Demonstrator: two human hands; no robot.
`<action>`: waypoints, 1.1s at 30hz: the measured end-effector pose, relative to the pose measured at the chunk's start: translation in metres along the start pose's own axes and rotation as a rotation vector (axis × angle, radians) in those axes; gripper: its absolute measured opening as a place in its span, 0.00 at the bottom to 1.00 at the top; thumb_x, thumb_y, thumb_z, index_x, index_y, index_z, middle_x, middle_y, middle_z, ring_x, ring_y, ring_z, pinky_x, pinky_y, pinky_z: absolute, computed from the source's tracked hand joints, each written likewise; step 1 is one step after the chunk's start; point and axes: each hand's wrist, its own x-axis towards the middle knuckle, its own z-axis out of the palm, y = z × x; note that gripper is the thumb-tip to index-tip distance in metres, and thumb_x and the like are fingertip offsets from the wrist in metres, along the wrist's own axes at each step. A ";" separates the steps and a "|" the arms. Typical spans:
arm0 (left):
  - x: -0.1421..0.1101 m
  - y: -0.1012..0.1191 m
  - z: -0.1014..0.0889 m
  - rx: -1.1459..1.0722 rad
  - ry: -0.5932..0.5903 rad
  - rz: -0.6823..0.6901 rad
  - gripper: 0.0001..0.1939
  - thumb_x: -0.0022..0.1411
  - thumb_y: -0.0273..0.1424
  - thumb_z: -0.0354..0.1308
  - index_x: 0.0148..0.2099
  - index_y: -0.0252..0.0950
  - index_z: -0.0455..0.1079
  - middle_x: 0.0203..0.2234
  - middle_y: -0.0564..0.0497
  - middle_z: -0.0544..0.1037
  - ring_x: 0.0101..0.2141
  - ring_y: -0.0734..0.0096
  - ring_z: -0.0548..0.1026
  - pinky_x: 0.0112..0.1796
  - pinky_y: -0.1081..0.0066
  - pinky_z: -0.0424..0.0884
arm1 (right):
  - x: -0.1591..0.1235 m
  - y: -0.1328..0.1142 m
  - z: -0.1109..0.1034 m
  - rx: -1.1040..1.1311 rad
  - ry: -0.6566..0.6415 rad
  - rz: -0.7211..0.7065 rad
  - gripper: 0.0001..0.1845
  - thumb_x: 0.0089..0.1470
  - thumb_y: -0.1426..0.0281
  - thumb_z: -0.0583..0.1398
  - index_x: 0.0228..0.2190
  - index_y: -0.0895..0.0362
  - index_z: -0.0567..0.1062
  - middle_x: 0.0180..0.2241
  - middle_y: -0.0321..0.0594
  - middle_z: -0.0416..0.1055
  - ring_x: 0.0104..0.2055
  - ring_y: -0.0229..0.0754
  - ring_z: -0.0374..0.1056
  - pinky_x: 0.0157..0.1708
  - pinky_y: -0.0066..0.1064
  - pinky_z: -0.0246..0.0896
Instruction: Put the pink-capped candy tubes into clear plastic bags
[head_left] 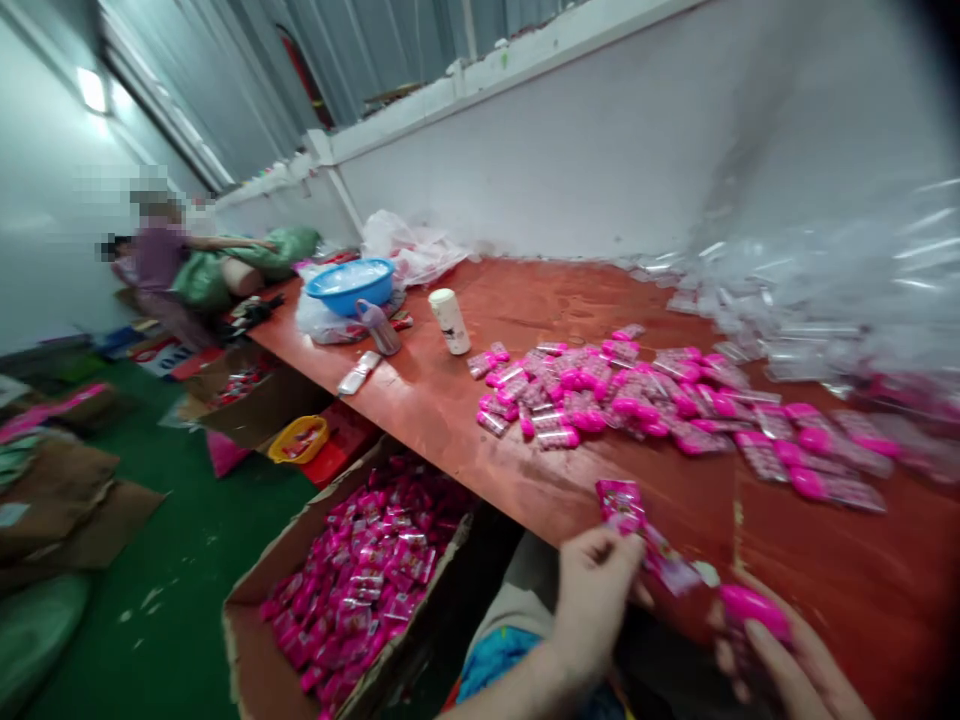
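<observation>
My left hand (596, 590) is closed in a pinch on a pink printed wrapper (621, 500), just over the table's near edge. More of the shiny wrapping trails to the right of those fingers, towards my other hand. At the lower right, my right hand (802, 660) is closed round a small container with a bright pink cap (756, 612); its body is mostly hidden by the fingers and blurred. Beyond both hands lies a spread pile of clear containers with pink caps and small pink contents (577, 390).
A cardboard box (247, 640) full of pink packets stands left below the red-brown table (420, 420). Clear empty containers (810, 310) heap at the right back. A white cup (448, 322), a bottle (379, 328) and a blue basin (351, 288) stand farther left. People (161, 260) work beyond.
</observation>
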 end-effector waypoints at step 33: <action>0.016 0.010 0.004 -0.237 -0.088 -0.215 0.13 0.52 0.36 0.69 0.30 0.31 0.73 0.18 0.54 0.72 0.19 0.80 0.66 0.22 0.79 0.64 | -0.022 -0.040 0.035 0.328 -0.231 -0.122 0.22 0.64 0.60 0.52 0.57 0.48 0.65 0.38 0.40 0.70 0.29 0.36 0.64 0.22 0.25 0.58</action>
